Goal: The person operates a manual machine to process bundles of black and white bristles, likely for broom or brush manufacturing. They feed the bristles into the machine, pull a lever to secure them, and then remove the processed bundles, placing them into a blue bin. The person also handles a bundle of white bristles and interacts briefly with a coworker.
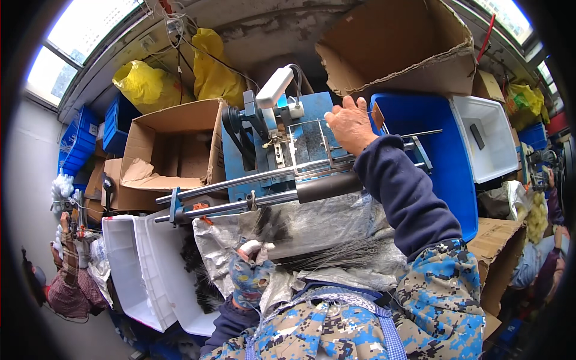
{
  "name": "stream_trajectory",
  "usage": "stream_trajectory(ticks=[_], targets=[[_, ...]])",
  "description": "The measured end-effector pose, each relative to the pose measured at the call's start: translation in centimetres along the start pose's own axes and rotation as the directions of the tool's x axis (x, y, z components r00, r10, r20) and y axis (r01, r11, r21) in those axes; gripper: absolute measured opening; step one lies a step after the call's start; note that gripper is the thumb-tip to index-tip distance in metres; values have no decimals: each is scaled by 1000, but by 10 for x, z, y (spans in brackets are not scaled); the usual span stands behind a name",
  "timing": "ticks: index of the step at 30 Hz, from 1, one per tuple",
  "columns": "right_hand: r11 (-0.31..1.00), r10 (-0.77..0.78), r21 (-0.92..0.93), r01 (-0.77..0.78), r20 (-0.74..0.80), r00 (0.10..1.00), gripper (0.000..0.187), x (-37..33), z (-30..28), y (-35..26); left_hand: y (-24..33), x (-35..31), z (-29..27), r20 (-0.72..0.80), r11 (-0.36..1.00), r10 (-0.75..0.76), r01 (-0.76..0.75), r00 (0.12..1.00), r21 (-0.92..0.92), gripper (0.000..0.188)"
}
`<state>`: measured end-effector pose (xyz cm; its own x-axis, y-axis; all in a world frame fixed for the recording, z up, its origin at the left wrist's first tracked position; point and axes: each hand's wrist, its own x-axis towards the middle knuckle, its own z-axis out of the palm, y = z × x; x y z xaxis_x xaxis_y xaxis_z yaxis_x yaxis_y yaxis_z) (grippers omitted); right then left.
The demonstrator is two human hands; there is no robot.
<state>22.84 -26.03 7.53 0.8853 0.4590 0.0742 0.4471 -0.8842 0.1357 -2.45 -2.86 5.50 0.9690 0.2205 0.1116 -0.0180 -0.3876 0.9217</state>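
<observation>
My right hand (351, 125) reaches over the right side of a blue bench machine (312, 108), bare, its fingers apart beside a thin metal frame (295, 144). I see nothing held in it. Low in front of the machine is my left hand (252, 270), in a blue patterned glove with white-covered fingertips curled together; what they hold, if anything, cannot be made out. Thin dark wires (336, 255) lie in a loose bundle to its right, on a silvery sheet (300, 225) over my lap. Two steel rails (270, 200) with a dark roller (330, 186) cross the machine's front.
Cardboard boxes (171, 114) stand left of the machine and behind it. To the right are a blue bin (444, 156) and a white bin (501, 144). White tubs (129, 270) with dark bristly pieces sit at left. Other people work at both far sides.
</observation>
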Motion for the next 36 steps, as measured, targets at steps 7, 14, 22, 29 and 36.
stream_trajectory(ticks=[7,14,22,29,36], targets=[[900,-264,360,247,-1,965,6,-93,-71,-16,0,-12,-23,-84,925,-268,232,960,-302,16],[-595,-185,770,-228,145,972,16,-118,-50,-122,20,-1,10,175,997,10,3,984,-73,23],[-680,187,705,201,-98,978,18,-85,-81,-31,-7,-10,-6,29,874,-264,252,964,-415,17],[975,-23,211,74,-234,972,9,13,-6,-46,-8,-10,3,121,921,-234,260,965,-290,20],[982,5,185,33,-199,980,13,19,13,-53,-15,-12,-3,46,929,-278,281,959,-239,19]])
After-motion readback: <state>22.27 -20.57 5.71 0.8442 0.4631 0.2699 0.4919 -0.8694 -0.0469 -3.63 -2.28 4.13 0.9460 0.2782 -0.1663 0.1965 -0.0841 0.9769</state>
